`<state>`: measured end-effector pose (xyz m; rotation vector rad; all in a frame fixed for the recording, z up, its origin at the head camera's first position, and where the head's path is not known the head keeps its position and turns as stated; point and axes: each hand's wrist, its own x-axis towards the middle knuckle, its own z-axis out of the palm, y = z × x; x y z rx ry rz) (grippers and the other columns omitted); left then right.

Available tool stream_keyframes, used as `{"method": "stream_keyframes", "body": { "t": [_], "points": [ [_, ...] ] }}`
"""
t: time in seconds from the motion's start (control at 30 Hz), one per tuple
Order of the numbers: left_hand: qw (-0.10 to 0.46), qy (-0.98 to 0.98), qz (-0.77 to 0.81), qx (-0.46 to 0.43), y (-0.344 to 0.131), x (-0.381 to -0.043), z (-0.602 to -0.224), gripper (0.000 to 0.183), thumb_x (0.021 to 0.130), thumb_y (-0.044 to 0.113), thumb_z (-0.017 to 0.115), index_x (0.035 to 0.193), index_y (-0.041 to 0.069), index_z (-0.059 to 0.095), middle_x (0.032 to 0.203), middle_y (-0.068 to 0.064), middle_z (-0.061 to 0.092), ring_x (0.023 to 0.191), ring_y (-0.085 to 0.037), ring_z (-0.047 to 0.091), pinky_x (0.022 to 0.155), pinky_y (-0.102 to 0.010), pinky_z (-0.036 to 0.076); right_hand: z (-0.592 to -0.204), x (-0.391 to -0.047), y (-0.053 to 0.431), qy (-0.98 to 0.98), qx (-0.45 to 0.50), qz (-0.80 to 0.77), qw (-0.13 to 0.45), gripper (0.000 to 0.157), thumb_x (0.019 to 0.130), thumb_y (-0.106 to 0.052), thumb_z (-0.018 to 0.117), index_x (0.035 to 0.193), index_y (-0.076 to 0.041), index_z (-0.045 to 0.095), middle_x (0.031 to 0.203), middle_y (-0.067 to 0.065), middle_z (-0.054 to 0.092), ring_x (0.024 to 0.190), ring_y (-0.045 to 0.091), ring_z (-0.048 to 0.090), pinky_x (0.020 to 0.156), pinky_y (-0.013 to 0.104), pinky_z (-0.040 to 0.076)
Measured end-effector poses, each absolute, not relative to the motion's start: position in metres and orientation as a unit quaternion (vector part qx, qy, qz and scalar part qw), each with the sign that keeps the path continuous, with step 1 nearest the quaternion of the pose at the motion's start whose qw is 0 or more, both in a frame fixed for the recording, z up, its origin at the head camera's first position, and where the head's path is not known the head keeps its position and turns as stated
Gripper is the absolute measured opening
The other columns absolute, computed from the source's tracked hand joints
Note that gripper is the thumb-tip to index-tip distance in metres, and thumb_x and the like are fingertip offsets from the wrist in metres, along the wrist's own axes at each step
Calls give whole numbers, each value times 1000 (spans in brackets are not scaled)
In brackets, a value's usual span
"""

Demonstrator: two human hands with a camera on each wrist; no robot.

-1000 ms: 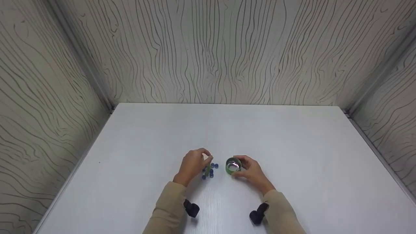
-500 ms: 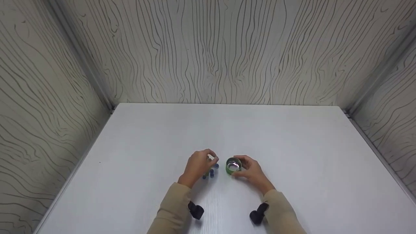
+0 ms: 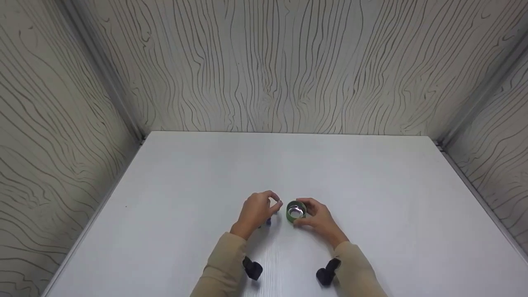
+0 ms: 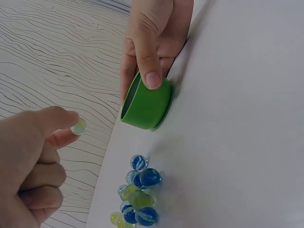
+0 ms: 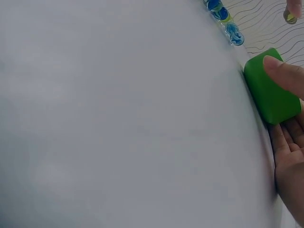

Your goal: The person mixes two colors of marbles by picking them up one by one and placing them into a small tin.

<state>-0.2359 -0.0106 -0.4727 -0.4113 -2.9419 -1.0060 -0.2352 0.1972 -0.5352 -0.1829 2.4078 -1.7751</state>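
Observation:
Between thumb and forefinger my left hand [image 3: 256, 209] pinches a clear marble with a yellow swirl [image 4: 79, 126], raised above the table just left of the bowl. My right hand [image 3: 319, 218] grips a small green bowl [image 4: 146, 102] by its side, thumb on the near wall and fingers behind. The bowl stands upright on the table, and its shiny metal inside shows in the head view. Beneath the left hand lies a cluster of blue and yellow swirled glass marbles [image 4: 141, 199], mostly hidden by that hand in the head view.
The white tabletop [image 3: 198, 173] reaches back to a wood-grain patterned wall [image 3: 264, 66], with similar panels at both sides. A black wrist camera [image 3: 252, 269] sits on the left sleeve, another black camera [image 3: 326, 274] on the right.
My left hand has moved right from over the marble cluster toward the bowl, carrying the pinched marble. The right hand and the bowl have stayed in place.

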Motion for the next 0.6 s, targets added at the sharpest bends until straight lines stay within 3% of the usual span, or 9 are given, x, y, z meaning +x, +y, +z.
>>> {"method": "stream_keyframes", "body": {
  "t": [0.6],
  "points": [
    [24, -938, -307, -161, 0, -237, -470, 19, 90, 28, 66, 100, 13, 72, 59, 8, 41, 55, -5, 35, 52, -18, 28, -534, -234, 197, 801, -66, -591, 68, 65, 72, -6, 81, 130, 0, 53, 137, 21, 55, 136, 36, 46, 113, 42, 36]
  ]
}}
